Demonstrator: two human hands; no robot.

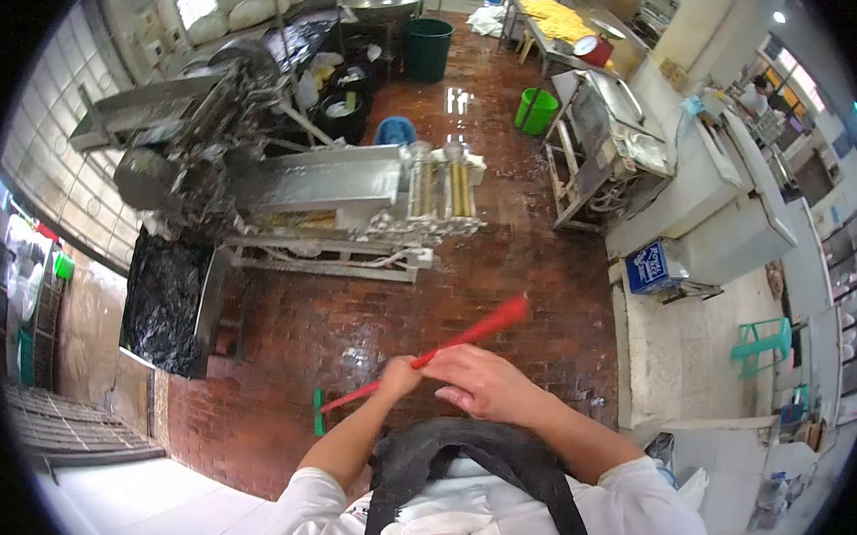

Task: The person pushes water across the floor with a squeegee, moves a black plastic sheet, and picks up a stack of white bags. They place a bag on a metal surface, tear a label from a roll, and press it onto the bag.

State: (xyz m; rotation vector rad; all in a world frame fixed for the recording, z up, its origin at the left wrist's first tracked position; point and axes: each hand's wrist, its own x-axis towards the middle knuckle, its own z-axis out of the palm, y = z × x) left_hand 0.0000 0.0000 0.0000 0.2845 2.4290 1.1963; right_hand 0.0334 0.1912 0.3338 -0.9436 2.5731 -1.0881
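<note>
Red pole, apparently green end-piece

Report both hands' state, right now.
Left hand: closed, holding the long, smooth red stick.
Right hand: fingers loosely bent at the stick; whether it grips cannot be told.

Smooth plastic stick, glossy brick floor, dull metal machine

We note the left hand covers a stretch of the red pole; the pole's far end is blurred. Right hand: palm turned from view — we cannot tell how firmly it grips. Dial of the red scale: too small to read. White shirt and black apron: cut off by the bottom edge.
</note>
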